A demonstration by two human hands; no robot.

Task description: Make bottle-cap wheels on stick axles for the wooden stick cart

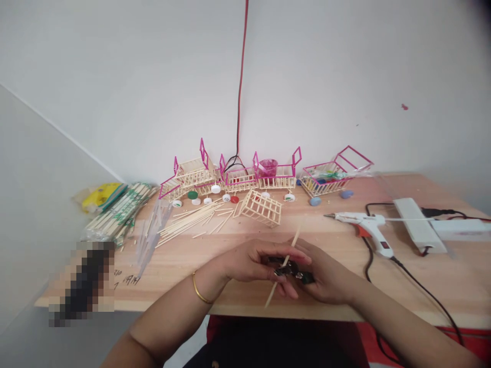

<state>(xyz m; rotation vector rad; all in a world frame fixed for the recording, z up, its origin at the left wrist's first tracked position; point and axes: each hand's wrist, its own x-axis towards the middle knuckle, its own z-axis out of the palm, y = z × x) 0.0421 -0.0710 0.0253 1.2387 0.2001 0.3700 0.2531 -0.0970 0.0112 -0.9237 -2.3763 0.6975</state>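
Between your hands, a thin stick [286, 260] crosses the dark tool [292, 270].
Its length slants away rightward; your left hand [249, 260], nearer, half-curls around it; your right hand [328, 278] grips the tool.

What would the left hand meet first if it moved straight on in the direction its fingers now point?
Most likely the right hand, just ahead of the left hand; whether they already touch is unclear.

A single view is taken from head height, aimed forward and down. The hands [245, 261] are seen close, low and near the middle; the counter [322, 243] is shown around and beyond them, the wall [153, 76] above.
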